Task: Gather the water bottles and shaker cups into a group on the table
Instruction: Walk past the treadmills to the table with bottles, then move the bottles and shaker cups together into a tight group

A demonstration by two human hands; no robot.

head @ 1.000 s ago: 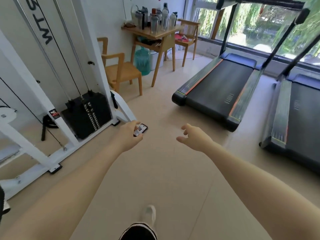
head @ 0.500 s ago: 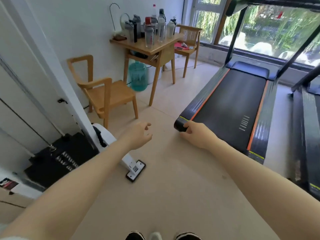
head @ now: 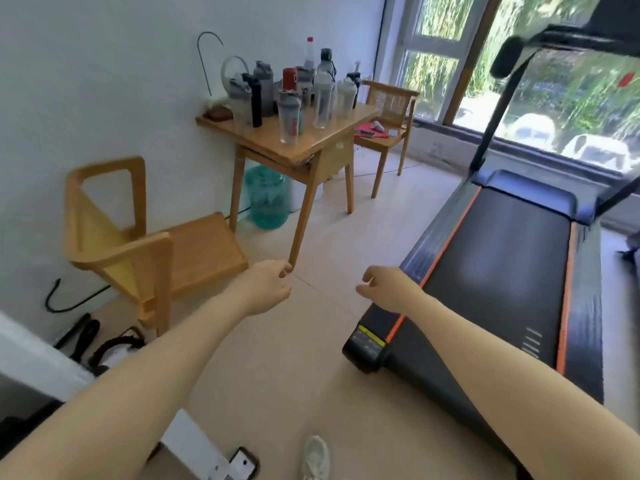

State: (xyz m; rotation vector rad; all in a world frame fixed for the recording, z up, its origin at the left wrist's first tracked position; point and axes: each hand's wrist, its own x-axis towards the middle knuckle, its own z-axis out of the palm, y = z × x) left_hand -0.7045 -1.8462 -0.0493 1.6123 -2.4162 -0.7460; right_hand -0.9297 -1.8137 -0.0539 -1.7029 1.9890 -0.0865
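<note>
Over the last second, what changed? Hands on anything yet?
The person walked toward the wooden table: it, the bottles and shaker cups and the near chair now loom closer, and the white cable machine has slid out of view to the lower left. Nothing grasped or released. Left hand and right hand stay extended and empty; the bottles stand untouched.

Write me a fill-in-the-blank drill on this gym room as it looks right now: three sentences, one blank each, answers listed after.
1. The water bottles and shaker cups stand on a wooden ____.
2. Both the left hand and the right hand are ____, holding nothing.
3. The green water jug sits on the floor ____ the table.

Answers: table; empty; under
</note>
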